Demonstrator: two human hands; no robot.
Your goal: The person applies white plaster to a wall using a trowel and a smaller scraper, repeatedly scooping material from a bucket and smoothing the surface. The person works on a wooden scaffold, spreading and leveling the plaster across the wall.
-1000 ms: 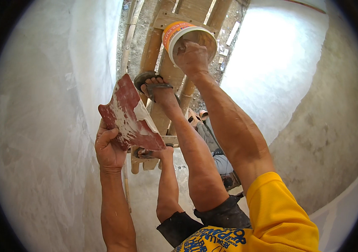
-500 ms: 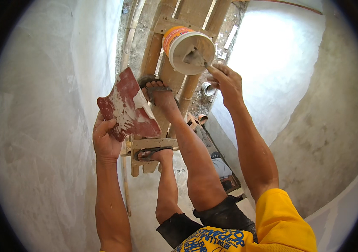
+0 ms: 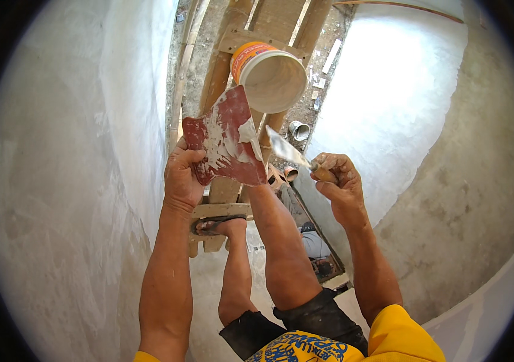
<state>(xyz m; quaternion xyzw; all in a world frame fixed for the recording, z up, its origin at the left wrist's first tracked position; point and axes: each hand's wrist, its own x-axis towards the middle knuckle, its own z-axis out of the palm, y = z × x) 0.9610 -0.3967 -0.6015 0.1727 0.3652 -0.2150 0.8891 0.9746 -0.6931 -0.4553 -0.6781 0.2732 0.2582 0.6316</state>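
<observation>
My left hand (image 3: pixel 184 175) grips a dark red, flat plastering board (image 3: pixel 224 142) by its narrow end. Whitish putty is smeared over its face, thickest along the right edge. In my right hand (image 3: pixel 342 184) is a putty knife (image 3: pixel 287 148), held by its wooden handle. Its blade points up and left, slightly blurred, a short gap from the board's right edge. Just beyond the board stands an orange and white bucket (image 3: pixel 274 81) with pale putty coating its inside; the board overlaps its lower left side.
I stand on a scaffold of wooden planks (image 3: pixel 275 21) and poles, my sandalled foot (image 3: pixel 224 226) on a lower board. A pale plastered wall (image 3: pixel 70 181) rises close at left. At right is a partly whitened wall (image 3: pixel 383 102). Below lie a small pot (image 3: pixel 298 130) and rubble.
The putty knife has come out of the bucket, toward me and beside the board. My left hand has brought the board rightward and slightly up, nearer the bucket.
</observation>
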